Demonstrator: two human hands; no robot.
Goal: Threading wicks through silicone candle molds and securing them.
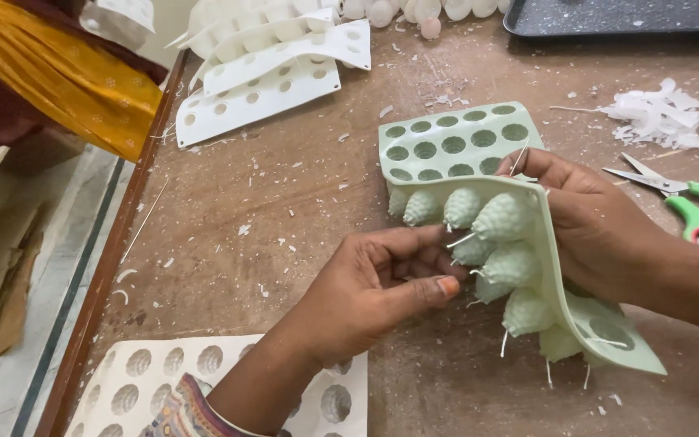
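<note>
the pale green silicone mould (463,146) is lying near the middle of the brown desk (301,194), its near half being folded up so the pinecone-shaped cups (499,218) are bulging out. the right hand (600,226) is gripping the folded edge from behind, fingers curled over it. the left hand (366,291) is pinching at a cup, fingertips pressed against it by a white wick (460,240). green-handled scissors (689,202) are lying just beyond the right hand, white moulds (260,73) well apart at the desk's far edge.

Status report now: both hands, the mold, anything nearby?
Left hand pinching mold cups. Right hand gripping green silicone mold, bent over. Scissors beside right wrist.
</note>
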